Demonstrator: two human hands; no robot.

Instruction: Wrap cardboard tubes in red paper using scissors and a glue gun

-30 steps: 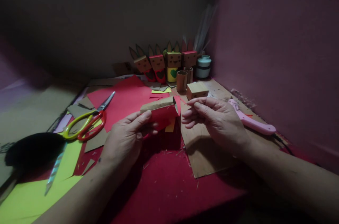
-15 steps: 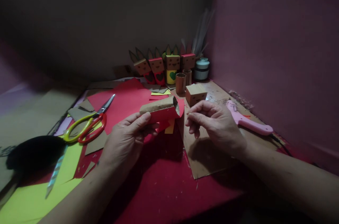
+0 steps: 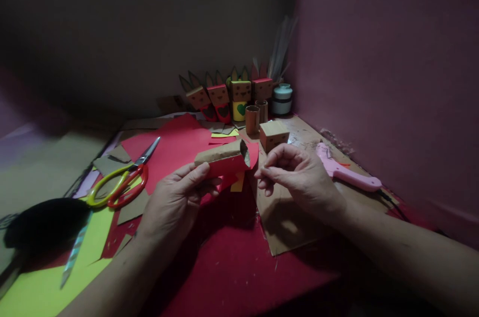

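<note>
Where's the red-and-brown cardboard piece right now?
Head view, near centre: the cardboard piece is in the left hand, with the right hand close by on its right.

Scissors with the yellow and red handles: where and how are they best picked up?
Likely best by the handle loops of the scissors, from the near side: the loops face the wearer, while the metal blades point away over the red paper. The left hand is closest but holds the cardboard tube, so it would need freeing first.
</note>
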